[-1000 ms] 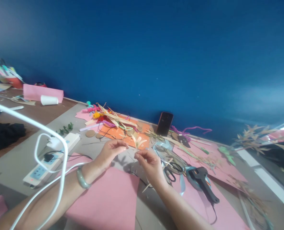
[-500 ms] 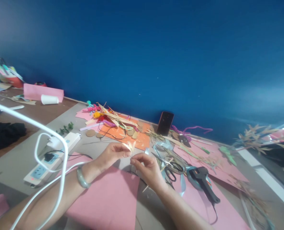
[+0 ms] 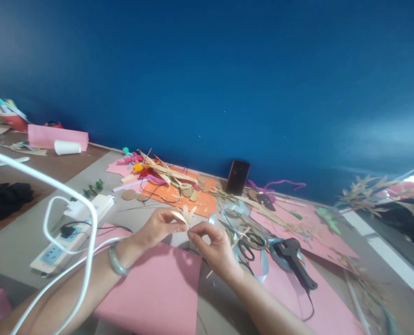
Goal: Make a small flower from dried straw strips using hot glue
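My left hand (image 3: pixel 163 224) is closed in a pinch on a curved petal of a small pale yellow flower (image 3: pixel 190 215), which looks made of dry husk strips. Just below it, the thumb and forefinger of my right hand (image 3: pixel 216 249) are pinched at the flower's base. The fingertips of both hands nearly meet, and the stem between them is too small to make out. Under my forearms lies a pink paper sheet (image 3: pixel 158 288). Right of my right hand are black-handled scissors (image 3: pixel 247 249) and a black glue gun (image 3: pixel 296 263).
A white power strip (image 3: pixel 70 237) with plugs stands left, and a thick white cable (image 3: pixel 36 172) loops across the near left. Straw strips (image 3: pixel 167 172) lie over orange paper (image 3: pixel 207 202) at the back. A phone (image 3: pixel 238 177) leans against the blue wall (image 3: pixel 207 83).
My hands have drawn slightly closer together at the flower. My left fingers now bend one petal into a curve. The whole view has shifted a little.
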`<move>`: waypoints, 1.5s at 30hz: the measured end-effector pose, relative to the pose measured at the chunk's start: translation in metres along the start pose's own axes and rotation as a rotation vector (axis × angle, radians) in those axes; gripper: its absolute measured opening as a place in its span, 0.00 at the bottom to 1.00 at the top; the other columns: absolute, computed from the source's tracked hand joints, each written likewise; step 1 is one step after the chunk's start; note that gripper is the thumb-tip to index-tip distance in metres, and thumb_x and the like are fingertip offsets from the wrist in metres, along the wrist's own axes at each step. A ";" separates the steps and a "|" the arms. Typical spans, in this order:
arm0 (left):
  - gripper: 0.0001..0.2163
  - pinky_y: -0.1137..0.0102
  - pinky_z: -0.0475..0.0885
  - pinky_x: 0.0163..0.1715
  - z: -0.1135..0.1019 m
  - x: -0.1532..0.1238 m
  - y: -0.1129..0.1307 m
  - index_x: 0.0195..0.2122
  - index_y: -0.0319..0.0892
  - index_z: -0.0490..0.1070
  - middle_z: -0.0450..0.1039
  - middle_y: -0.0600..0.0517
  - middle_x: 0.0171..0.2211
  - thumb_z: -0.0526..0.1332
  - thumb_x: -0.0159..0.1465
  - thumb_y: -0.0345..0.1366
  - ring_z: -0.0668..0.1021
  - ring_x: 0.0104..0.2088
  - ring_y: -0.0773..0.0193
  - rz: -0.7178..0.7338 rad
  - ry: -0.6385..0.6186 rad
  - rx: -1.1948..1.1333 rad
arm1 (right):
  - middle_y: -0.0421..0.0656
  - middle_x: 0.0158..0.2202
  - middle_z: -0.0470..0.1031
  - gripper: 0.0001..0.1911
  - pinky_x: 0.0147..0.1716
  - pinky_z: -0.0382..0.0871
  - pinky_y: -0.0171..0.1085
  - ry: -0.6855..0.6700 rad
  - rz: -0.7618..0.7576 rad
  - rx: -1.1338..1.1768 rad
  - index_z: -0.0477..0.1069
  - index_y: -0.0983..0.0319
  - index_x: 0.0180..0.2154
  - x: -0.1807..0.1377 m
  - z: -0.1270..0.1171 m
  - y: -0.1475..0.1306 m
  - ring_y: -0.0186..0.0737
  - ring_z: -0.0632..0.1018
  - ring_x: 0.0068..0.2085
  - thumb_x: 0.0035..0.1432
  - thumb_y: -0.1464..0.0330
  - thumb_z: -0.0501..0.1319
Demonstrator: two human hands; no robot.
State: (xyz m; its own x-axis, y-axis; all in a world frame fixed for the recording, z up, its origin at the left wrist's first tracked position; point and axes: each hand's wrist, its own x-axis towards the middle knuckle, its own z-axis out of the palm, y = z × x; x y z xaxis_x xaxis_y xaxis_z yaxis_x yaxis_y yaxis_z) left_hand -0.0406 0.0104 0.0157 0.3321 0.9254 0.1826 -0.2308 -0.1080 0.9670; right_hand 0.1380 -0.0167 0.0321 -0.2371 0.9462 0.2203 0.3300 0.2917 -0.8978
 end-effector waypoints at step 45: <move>0.04 0.69 0.66 0.36 0.021 -0.009 -0.009 0.24 0.41 0.79 0.68 0.52 0.29 0.71 0.51 0.34 0.72 0.32 0.66 -0.139 0.026 -0.337 | 0.39 0.22 0.73 0.06 0.31 0.65 0.36 0.104 -0.429 -0.257 0.71 0.61 0.28 -0.006 -0.001 -0.007 0.35 0.72 0.25 0.58 0.74 0.60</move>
State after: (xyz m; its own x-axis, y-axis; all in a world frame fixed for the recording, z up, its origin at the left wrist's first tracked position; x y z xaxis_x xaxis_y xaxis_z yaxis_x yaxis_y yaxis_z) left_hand -0.0223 -0.0047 0.0095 0.3588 0.9324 0.0446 -0.4747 0.1411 0.8688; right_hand 0.1380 -0.0246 0.0368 -0.3126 0.7390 0.5967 0.4401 0.6694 -0.5985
